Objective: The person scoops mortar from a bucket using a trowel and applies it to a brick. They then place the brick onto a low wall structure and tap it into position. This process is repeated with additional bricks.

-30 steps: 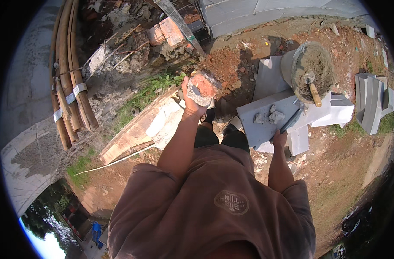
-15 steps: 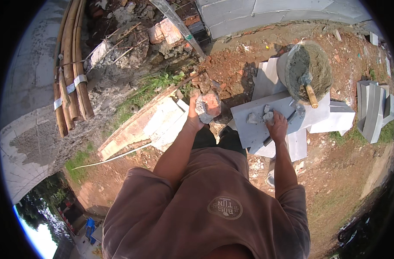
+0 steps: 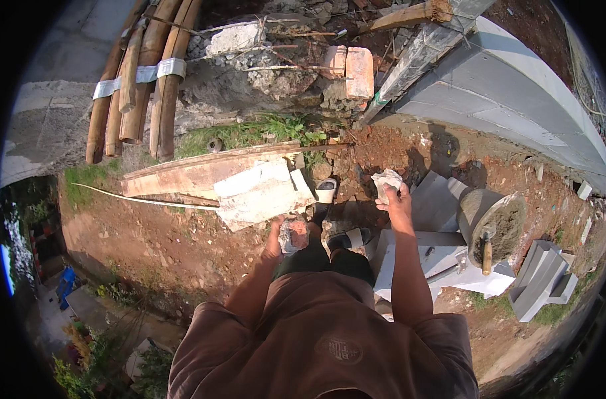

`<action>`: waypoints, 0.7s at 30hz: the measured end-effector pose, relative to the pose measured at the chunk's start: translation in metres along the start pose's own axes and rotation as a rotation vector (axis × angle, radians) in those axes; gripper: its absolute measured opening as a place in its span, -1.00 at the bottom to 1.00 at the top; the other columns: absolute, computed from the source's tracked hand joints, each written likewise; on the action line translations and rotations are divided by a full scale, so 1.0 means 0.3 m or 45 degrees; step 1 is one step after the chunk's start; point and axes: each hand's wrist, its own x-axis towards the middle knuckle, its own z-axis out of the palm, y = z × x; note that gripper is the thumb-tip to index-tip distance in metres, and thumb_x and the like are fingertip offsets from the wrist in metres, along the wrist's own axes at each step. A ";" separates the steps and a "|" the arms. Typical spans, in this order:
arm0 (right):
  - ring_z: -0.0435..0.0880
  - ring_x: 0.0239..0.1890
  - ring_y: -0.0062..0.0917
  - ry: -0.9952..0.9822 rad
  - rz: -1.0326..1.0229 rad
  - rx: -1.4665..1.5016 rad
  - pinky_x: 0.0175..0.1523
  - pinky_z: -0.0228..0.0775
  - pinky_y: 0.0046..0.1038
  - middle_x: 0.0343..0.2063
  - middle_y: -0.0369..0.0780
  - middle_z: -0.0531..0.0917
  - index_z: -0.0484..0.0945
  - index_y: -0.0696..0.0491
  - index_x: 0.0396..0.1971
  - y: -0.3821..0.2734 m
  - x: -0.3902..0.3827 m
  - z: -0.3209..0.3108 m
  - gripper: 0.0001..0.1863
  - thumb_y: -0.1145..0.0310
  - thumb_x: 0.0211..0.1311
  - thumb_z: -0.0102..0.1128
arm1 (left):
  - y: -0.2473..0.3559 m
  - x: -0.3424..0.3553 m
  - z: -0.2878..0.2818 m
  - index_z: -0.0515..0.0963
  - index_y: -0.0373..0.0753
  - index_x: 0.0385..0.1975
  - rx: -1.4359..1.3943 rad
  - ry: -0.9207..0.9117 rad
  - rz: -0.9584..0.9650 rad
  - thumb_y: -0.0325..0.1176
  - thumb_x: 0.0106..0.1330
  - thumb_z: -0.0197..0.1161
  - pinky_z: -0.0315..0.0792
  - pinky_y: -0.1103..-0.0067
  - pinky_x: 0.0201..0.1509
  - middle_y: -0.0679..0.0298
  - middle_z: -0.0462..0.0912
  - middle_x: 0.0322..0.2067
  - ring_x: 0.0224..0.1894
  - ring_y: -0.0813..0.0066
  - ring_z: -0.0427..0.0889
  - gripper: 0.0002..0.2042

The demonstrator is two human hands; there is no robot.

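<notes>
The person's left hand (image 3: 275, 241) is curled around the left side of a brick lump (image 3: 294, 236), reddish on the face turned up and crusted with grey along its edge. The lump is held low, close in front of the dark shorts (image 3: 296, 261) and just below a whitish slab (image 3: 256, 193). The right hand (image 3: 399, 207) is raised farther forward, its fingers bent and closed on a pale, jagged chunk (image 3: 387, 183), which sits at the fingertips above the reddish soil. The 2 held pieces are well apart.

Under the right forearm lies a light grey block (image 3: 399, 266), with a thin dark tool (image 3: 442, 273) resting on its top. Next to it is a bucket (image 3: 472, 211) of grey mortar (image 3: 502, 229); a trowel (image 3: 487, 256) with a wooden handle lies across the mortar and the rim. Farther right, several grey blocks are piled in a stack (image 3: 539, 282).

The 2 feet wear sandals (image 3: 326, 191) between the slab and the grey block. A long wooden board (image 3: 197, 170) runs behind the slab, and bamboo poles (image 3: 170, 86) banded with pale tape lie at the upper left. Near the top, 2 orange bricks (image 3: 359, 73) sit beside a leaning grey post (image 3: 419, 66).
</notes>
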 end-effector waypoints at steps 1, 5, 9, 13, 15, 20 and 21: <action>0.62 -0.44 -0.51 -0.033 0.008 0.025 -0.40 0.47 -0.54 -0.24 -0.26 0.59 0.38 0.06 -0.06 -0.015 0.099 0.108 -0.60 0.20 0.15 0.18 | 0.000 0.002 -0.049 0.48 -0.29 -0.29 -0.015 0.072 0.030 0.18 0.19 0.00 0.53 0.43 -0.31 0.20 0.58 -0.49 -0.47 0.32 0.60 -0.45; 0.63 -0.38 -0.48 -0.030 -0.069 0.164 -0.32 0.51 -0.52 -0.22 -0.24 0.59 0.39 0.08 -0.05 -0.044 0.481 0.473 -0.60 0.26 0.14 0.21 | 0.040 -0.017 -0.164 0.50 -0.28 -0.37 -0.111 0.160 0.037 0.23 0.18 -0.04 0.51 0.42 -0.33 0.20 0.56 -0.54 -0.45 0.30 0.59 -0.43; 0.63 -0.28 -0.42 0.200 -0.083 0.368 -0.28 0.53 -0.45 -0.20 -0.17 0.57 0.37 0.12 -0.06 -0.015 0.745 0.662 -0.60 0.33 0.14 0.25 | 0.073 -0.060 -0.223 0.50 -0.24 -0.30 -0.191 0.357 0.011 0.22 0.23 -0.09 0.47 0.47 -0.30 0.25 0.58 -0.47 -0.41 0.35 0.58 -0.45; 0.61 -0.21 -0.30 0.295 -0.133 0.613 -0.18 0.52 -0.40 -0.12 -0.12 0.52 0.26 0.14 0.04 0.020 0.830 0.720 -0.54 0.36 0.20 0.18 | 0.039 -0.053 -0.352 0.48 -0.24 -0.21 -0.262 0.335 0.035 0.18 0.25 -0.07 0.49 0.46 -0.25 0.25 0.59 -0.40 -0.36 0.39 0.60 -0.47; 0.60 -0.19 -0.27 0.312 -0.161 0.686 -0.15 0.52 -0.40 -0.09 -0.10 0.50 0.25 0.15 0.05 0.057 0.853 0.724 -0.54 0.35 0.20 0.17 | 0.085 -0.049 -0.266 0.46 -0.25 -0.17 -0.255 0.448 0.022 0.17 0.26 -0.08 0.50 0.44 -0.21 0.24 0.59 -0.36 -0.32 0.38 0.60 -0.46; 0.57 -0.10 -0.19 0.455 -0.091 0.818 -0.06 0.51 -0.32 -0.04 -0.07 0.45 0.23 0.19 0.06 0.042 0.838 0.770 -0.54 0.35 0.24 0.12 | 0.008 0.027 -0.460 0.36 -0.27 0.05 -0.177 0.226 -0.150 0.28 0.20 -0.08 0.41 0.32 0.06 0.16 0.53 -0.08 -0.04 0.25 0.52 -0.31; 0.56 -0.09 -0.17 0.391 -0.054 0.863 -0.04 0.50 -0.30 -0.03 -0.06 0.44 0.22 0.19 0.06 0.039 0.831 0.792 -0.54 0.34 0.24 0.11 | 0.020 0.034 -0.402 0.39 -0.27 0.02 -0.225 0.246 -0.123 0.24 0.19 -0.05 0.43 0.33 0.03 0.16 0.53 -0.09 -0.07 0.26 0.53 -0.34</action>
